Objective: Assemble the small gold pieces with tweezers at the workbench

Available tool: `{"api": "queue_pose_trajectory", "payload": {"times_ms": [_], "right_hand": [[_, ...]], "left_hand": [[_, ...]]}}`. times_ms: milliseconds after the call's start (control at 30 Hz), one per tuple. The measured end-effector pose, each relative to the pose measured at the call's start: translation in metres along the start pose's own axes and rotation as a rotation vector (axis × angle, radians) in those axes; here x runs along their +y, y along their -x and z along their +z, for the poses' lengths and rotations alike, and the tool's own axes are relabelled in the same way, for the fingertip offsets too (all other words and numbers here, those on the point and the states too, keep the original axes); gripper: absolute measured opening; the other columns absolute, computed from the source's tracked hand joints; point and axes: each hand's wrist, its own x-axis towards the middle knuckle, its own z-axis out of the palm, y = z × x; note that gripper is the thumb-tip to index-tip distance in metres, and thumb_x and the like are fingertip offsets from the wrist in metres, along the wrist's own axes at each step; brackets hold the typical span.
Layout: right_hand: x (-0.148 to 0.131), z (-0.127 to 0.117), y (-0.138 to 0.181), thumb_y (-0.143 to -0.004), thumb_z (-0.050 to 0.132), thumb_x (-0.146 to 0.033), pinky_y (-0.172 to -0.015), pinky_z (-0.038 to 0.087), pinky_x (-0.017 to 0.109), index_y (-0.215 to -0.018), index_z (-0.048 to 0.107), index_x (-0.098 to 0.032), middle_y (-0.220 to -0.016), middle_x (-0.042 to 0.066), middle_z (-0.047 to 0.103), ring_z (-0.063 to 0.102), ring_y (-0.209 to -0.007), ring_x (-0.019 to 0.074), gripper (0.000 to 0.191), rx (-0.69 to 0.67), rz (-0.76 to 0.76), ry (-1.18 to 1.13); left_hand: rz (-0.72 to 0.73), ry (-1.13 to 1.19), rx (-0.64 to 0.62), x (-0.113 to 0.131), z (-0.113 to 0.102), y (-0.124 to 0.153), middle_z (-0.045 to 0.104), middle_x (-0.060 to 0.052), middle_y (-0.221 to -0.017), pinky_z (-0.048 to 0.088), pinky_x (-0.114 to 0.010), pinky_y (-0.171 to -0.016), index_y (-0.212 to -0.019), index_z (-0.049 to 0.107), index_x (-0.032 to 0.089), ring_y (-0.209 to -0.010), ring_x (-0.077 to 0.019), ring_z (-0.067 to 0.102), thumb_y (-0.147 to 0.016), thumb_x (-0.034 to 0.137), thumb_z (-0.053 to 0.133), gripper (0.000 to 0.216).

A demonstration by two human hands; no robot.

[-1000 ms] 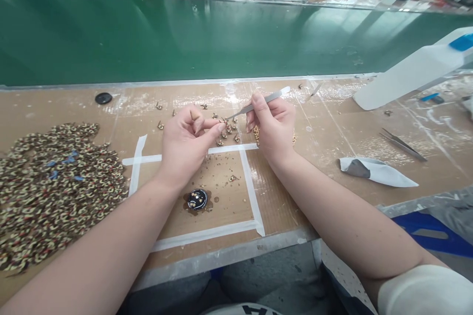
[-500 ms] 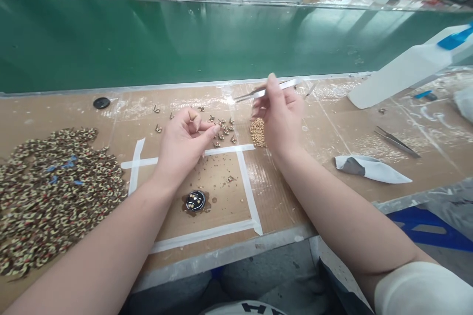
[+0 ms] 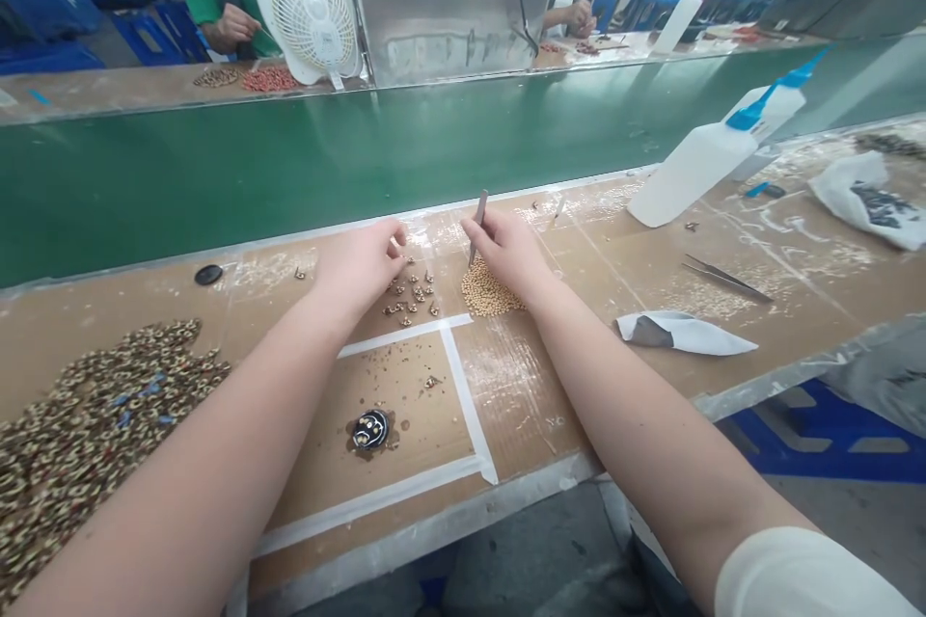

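My right hand [image 3: 510, 251] grips metal tweezers [image 3: 479, 217] held upright, their tips at the edge of a flat pile of tiny round tan beads [image 3: 488, 291]. To its left, my left hand [image 3: 358, 265] has its thumb and fingers curled together; whatever lies between them is hidden. Just below those fingers are several small gold-and-brown pieces [image 3: 416, 293] spread on the cardboard. Nearer to me, a small round black dish [image 3: 370, 429] with pale bits in it sits in a wet patch, inside a white-taped square [image 3: 467, 395].
On the left spreads a large heap of small patterned pieces [image 3: 108, 443]; a black disc [image 3: 208, 275] lies beyond it. On the right are a white bottle [image 3: 694, 169], spare tweezers [image 3: 727, 278] and a folded paper cone [image 3: 687, 333]. Other people work across the green strip [image 3: 434, 149].
My right hand has turned the tweezers from nearly level to upright, tips down at the beads. My left hand has shifted slightly away from me. The view has tilted up.
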Motion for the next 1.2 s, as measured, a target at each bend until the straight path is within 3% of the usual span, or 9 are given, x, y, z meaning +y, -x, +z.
{"api": "queue_pose_trajectory", "payload": {"times_ms": [133,300,400,533,733,933,1067,1133,1200], "right_hand": [[-0.002,0.001,0.001,-0.107,0.055,-0.045,-0.064,0.028,0.032,-0.074,0.045,-0.022,-0.065,-0.002,0.048,0.043,-0.063,0.0142,0.041,-0.045,-0.008,0.011],[-0.002,0.003,0.001,-0.106,0.055,-0.044,-0.063,0.026,0.033,-0.072,0.043,-0.022,-0.063,-0.003,0.045,0.041,-0.062,0.014,0.043,-0.069,-0.001,0.033],[-0.001,0.004,0.001,-0.106,0.054,-0.045,-0.063,0.027,0.033,-0.072,0.043,-0.022,-0.063,-0.003,0.045,0.041,-0.062,0.0139,0.043,-0.058,-0.004,0.046],[0.002,0.006,0.0,-0.106,0.054,-0.048,-0.062,0.027,0.033,-0.072,0.044,-0.021,-0.063,-0.003,0.045,0.041,-0.061,0.0133,0.044,-0.018,-0.019,0.054],[-0.003,0.008,0.002,-0.106,0.057,-0.042,-0.061,0.03,0.031,-0.071,0.049,-0.02,-0.061,-0.003,0.048,0.044,-0.06,0.0119,0.042,-0.007,-0.04,0.042],[-0.044,0.017,0.029,-0.107,0.062,-0.04,-0.062,0.047,0.029,-0.085,0.069,-0.02,-0.069,-0.001,0.065,0.061,-0.062,0.0109,0.03,0.055,-0.441,-0.344],[-0.059,0.028,0.043,-0.106,0.065,-0.029,-0.065,0.053,0.028,-0.093,0.072,-0.02,-0.077,0.001,0.071,0.066,-0.067,0.0112,0.017,0.001,-0.604,-0.473],[-0.058,0.031,0.044,-0.105,0.065,-0.027,-0.065,0.054,0.028,-0.096,0.072,-0.02,-0.078,0.002,0.072,0.066,-0.068,0.011,0.014,-0.001,-0.635,-0.478],[-0.056,0.032,0.044,-0.105,0.067,-0.03,-0.065,0.054,0.028,-0.096,0.073,-0.019,-0.079,0.002,0.073,0.066,-0.067,0.0106,0.016,0.008,-0.668,-0.441]], "left_hand": [[-0.048,0.039,0.093,0.006,-0.018,0.044,0.081,-0.004,-0.091,0.039,-0.03,-0.053,-0.091,0.075,0.029,-0.062,-0.0212,0.064,-0.082,0.031,0.082,0.011],[-0.127,0.459,0.111,-0.004,-0.014,0.089,0.082,-0.007,-0.09,0.058,-0.032,-0.071,-0.092,0.075,0.025,-0.08,-0.022,0.075,-0.09,0.038,0.078,0.014],[-0.14,0.615,0.143,-0.014,-0.001,0.093,0.08,-0.006,-0.083,0.057,-0.029,-0.064,-0.09,0.073,0.024,-0.073,-0.0191,0.073,-0.093,0.036,0.073,0.013],[-0.125,0.692,0.152,-0.015,0.006,0.089,0.076,-0.004,-0.078,0.046,-0.023,-0.048,-0.089,0.072,0.024,-0.058,-0.0142,0.061,-0.093,0.034,0.071,0.012],[-0.169,0.796,0.114,-0.016,0.007,0.091,0.073,-0.003,-0.077,0.033,-0.02,-0.043,-0.081,0.072,0.02,-0.048,-0.0069,0.043,-0.096,0.038,0.069,0.023],[-0.256,1.002,-0.173,-0.014,0.017,0.093,0.075,-0.006,-0.082,0.026,-0.02,-0.04,-0.088,0.076,0.019,-0.042,-0.0039,0.033,-0.097,0.052,0.069,0.035],[-0.291,1.125,-0.221,-0.013,0.019,0.091,0.075,-0.007,-0.084,0.023,-0.02,-0.039,-0.089,0.075,0.018,-0.04,-0.0025,0.032,-0.095,0.054,0.073,0.037],[-0.294,1.156,-0.229,-0.013,0.018,0.091,0.07,-0.003,-0.073,0.023,-0.019,-0.039,-0.086,0.074,0.017,-0.04,-0.0025,0.031,-0.094,0.053,0.075,0.037],[-0.299,1.177,-0.248,-0.014,0.017,0.091,0.056,0.004,-0.056,0.022,-0.019,-0.039,-0.084,0.073,0.017,-0.039,-0.0035,0.029,-0.093,0.054,0.076,0.038]]}}
